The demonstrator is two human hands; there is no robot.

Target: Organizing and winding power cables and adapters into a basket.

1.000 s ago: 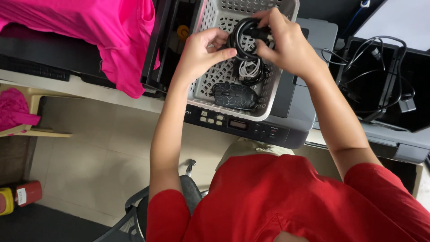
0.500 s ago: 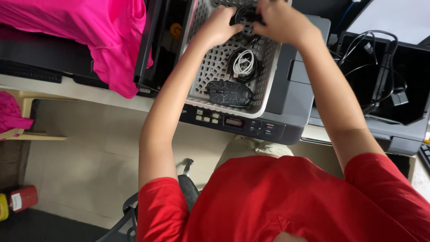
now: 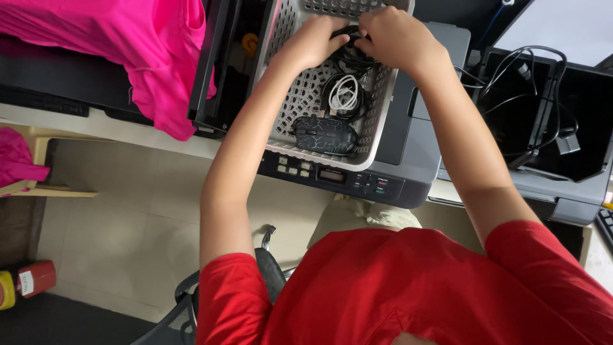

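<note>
Both hands reach into the grey perforated basket [image 3: 383, 121] atop a printer [image 3: 415, 160]. The left hand [image 3: 313, 41] and right hand [image 3: 396, 35] curl closed around a black cable bundle [image 3: 348, 48] (apparently coiled) at the basket's far end. A white cable [image 3: 345, 92] and black mouse [image 3: 325, 134] lie nearer.

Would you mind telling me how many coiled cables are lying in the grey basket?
2: a white coiled cable mid-basket, above the black mouse, and a black cable bundle under the left hand and right hand. The hands may hide more in the basket.
</note>
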